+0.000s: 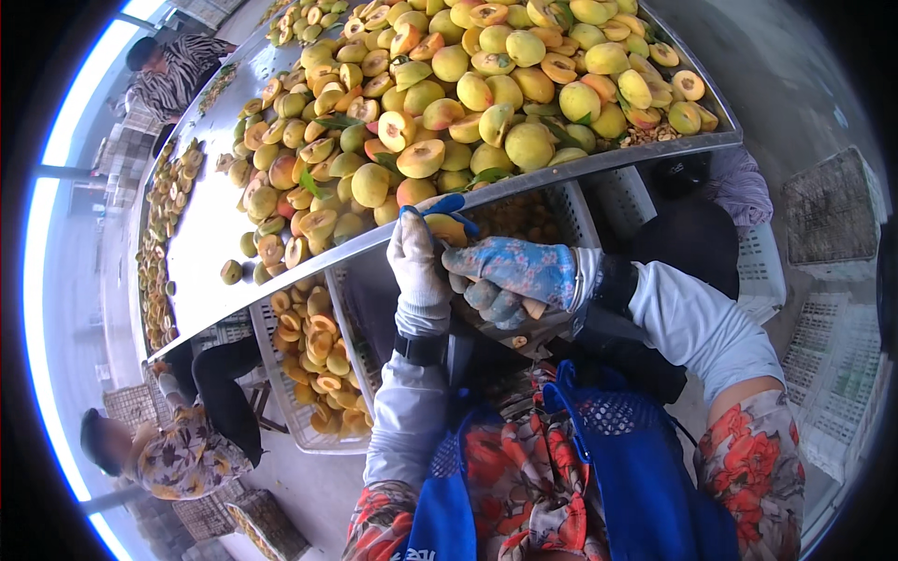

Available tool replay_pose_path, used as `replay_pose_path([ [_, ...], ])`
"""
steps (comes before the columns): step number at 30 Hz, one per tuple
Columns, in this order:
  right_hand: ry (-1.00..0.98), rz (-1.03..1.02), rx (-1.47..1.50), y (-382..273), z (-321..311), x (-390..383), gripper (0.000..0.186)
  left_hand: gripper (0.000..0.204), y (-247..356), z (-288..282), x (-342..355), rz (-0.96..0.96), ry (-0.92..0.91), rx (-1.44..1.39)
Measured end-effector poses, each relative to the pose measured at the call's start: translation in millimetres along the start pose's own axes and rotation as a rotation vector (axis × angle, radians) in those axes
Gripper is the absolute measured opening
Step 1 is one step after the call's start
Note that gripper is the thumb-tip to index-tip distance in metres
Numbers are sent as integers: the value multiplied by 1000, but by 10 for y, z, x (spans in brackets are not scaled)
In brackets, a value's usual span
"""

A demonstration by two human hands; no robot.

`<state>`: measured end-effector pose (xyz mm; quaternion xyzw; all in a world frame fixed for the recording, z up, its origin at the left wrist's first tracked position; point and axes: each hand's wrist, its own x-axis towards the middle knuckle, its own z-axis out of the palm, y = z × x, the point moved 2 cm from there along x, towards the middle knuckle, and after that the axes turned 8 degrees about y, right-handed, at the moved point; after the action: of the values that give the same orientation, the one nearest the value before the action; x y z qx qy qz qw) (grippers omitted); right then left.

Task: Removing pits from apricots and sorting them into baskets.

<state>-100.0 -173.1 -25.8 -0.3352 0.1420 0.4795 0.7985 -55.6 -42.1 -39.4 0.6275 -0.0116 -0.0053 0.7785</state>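
My left hand (418, 260), in a whitish glove with blue at the fingertips, is closed around a yellow peach (447, 228) just off the table's near edge. Right beside it, my right hand (519, 273) wears a blue flowered glove with grey fingers. Its fingers are wrapped round a tool whose wooden handle (534, 308) shows below them; the working end is hidden between the hands. Beyond both hands, a metal table (210, 280) carries a heap of peaches (374, 184), some whole and many cut in half with brown stones or hollows showing.
Below the table edge, a white crate (360, 374) holds peach halves (323, 351); another crate with darker pieces (524, 215) stands under the table. Crates (832, 220) are stacked at right. One person (178, 449) sits at lower left, another (173, 75) is at far left.
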Motion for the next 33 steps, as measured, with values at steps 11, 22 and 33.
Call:
replay_pose_path([
  [11, 82, -156, -148, -38, -44, 51, 28, 69, -230, 127, 127, -163, 68, -250],
  [22, 606, -1200, -934, 233, -314, 348, 24, 59, -186, 264, 81, -179, 155, -297],
  [33, 582, -1255, -1097, 199, -261, 185, 33, 59, -61, 303, 48, -143, 171, -332],
])
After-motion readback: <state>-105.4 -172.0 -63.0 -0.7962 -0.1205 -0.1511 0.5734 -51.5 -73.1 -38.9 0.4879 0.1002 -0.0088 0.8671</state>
